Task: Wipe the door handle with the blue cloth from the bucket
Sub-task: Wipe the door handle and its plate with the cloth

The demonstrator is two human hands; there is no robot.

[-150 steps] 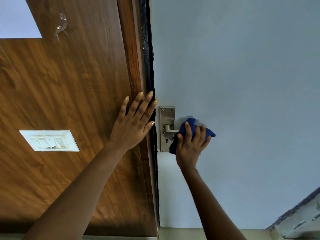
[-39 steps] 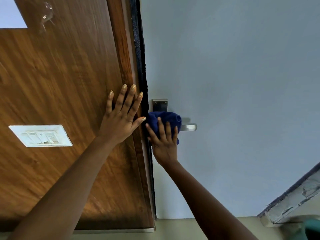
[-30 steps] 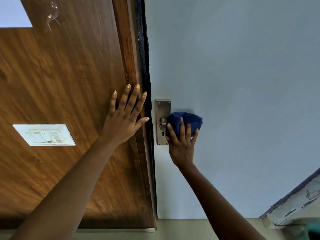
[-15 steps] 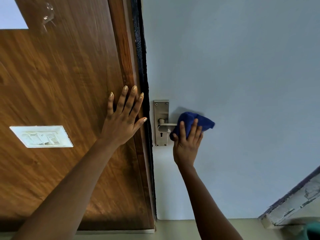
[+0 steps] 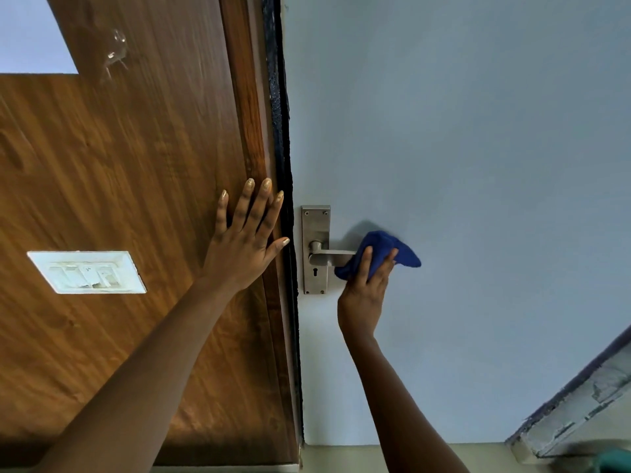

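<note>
Item, as I read it: right hand (image 5: pixel 362 295), grip closed on cloth (image 5: pixel 382 250) bunched over handle (image 5: pixel 333 257) tip on door (image 5: pixel 478 165); left hand (image 5: pixel 242 250) open, flat on frame (image 5: pixel 252 131); risk: loose cloth tail slipping off, lever base left unwiped.

You are standing indoors at a doorway, in what looks like a home or a plain room, facing a pale blue-grey painted door (image 5: pixel 461 148) with a brushed-metal lever handle on a keyhole backplate (image 5: pixel 316 249). Left of that door runs a glossy brown wood-grain panel (image 5: pixel 119 165) carrying a white rectangular switch plate (image 5: pixel 87 272); below the door lies a beige floor (image 5: pixel 341 459).
</note>
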